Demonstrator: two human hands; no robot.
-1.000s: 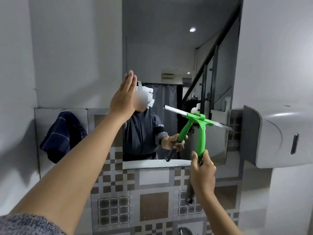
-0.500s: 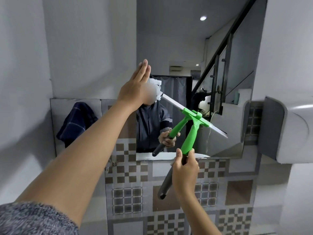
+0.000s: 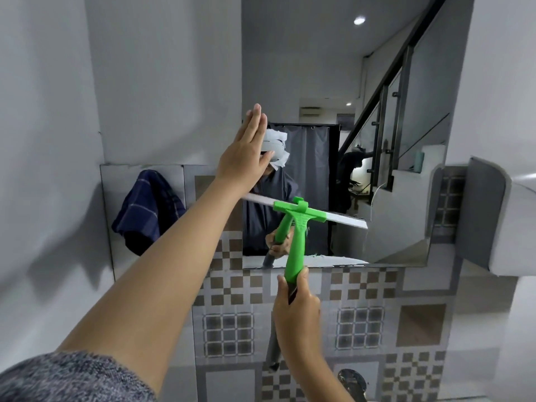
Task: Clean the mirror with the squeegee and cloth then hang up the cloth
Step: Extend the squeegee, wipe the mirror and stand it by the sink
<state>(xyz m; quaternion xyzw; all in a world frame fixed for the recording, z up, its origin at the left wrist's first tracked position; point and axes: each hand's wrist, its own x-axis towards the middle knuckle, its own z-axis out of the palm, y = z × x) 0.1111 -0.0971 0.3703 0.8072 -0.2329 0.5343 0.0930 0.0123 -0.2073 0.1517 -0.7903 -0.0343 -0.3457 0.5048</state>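
Mirror fixed to the wall ahead of you, its lower edge meeting a band of patterned tiles. Your right hand is closed around the dark lower grip of the squeegee, with the green handle rising from the top of your fist and leaning slightly left. The green crosshead sits above your hand, in front of the lower middle of the glass, and carries the pale blade, which slopes down from upper left to lower right. You cannot tell from this view whether the blade edge touches the glass. The blade's left end passes behind your left forearm. Your left hand is open and flat, fingers together and pointing up, held at the mirror's left edge above and to the left of the squeegee head; it holds nothing, and whether the palm presses on the surface cannot be told. A grey knitted sleeve covers your left upper arm at the bottom left corner. The cloth, dark blue with a pale check, hangs bunched on the wall to the left of the mirror, well apart from both hands. A grey wall dispenser juts in from the right edge, beside the mirror's right side.
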